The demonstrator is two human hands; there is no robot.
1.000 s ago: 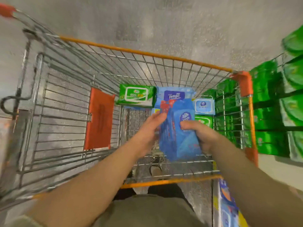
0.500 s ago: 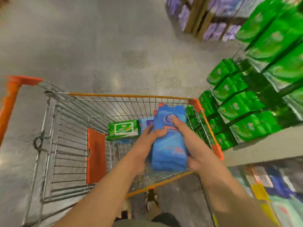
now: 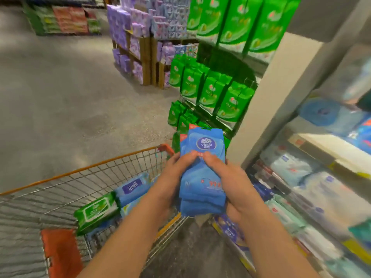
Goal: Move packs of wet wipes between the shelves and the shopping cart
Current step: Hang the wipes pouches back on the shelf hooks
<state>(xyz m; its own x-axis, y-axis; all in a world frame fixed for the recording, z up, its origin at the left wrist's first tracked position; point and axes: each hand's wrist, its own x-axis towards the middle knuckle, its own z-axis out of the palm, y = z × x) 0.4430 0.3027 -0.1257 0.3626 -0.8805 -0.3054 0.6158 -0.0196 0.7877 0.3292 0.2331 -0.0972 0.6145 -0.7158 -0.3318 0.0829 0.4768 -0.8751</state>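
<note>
A blue bundle of wet wipes packs [image 3: 201, 177] is held upright between my left hand [image 3: 171, 183] and my right hand [image 3: 230, 185], above the near right corner of the shopping cart [image 3: 112, 160]. Both hands grip its sides, with thumbs across its front. Inside the cart lie a green wipes pack [image 3: 96, 212] and a blue wipes pack [image 3: 132, 188]. Shelves with light blue and white wipes packs [image 3: 313, 177] run along the right.
Green packs [image 3: 210, 91] hang on a rack at the shelf end, just past the cart's far right corner. Purple packs [image 3: 136, 37] stand stacked farther back. An orange child-seat flap [image 3: 60, 251] lies in the cart at lower left. Grey floor stretches to the left.
The bundle has come up out of the cart and moved right toward the shelves, both hands still on it. My view has swung up and right, showing the shelves.
</note>
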